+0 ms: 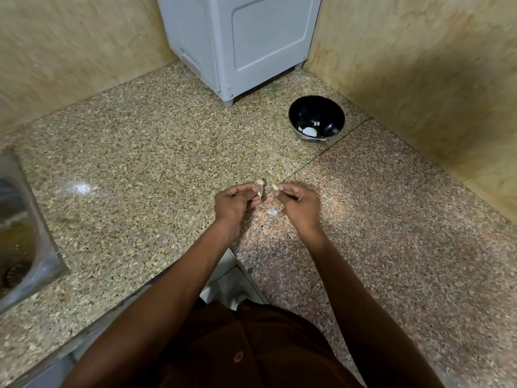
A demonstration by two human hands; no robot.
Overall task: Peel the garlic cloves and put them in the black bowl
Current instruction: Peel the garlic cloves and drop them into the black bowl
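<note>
Over the middle of the granite counter, my left hand (236, 201) pinches a pale garlic clove (260, 186) at its fingertips. Close beside it, my right hand (298, 201) pinches a smaller piece of garlic or skin (275, 187); I cannot tell which. A small gap separates the two pieces. The black bowl (330, 107) stands farther back on the right, near the wall, and holds a few pale garlic pieces (309, 130) at its bottom.
A grey appliance (237, 43) stands in the back corner of the counter (140, 152). A steel sink (19, 242) is set in at the left edge. Bits of pale skin (272, 212) lie on the counter under my hands. Tiled walls close in behind and to the right.
</note>
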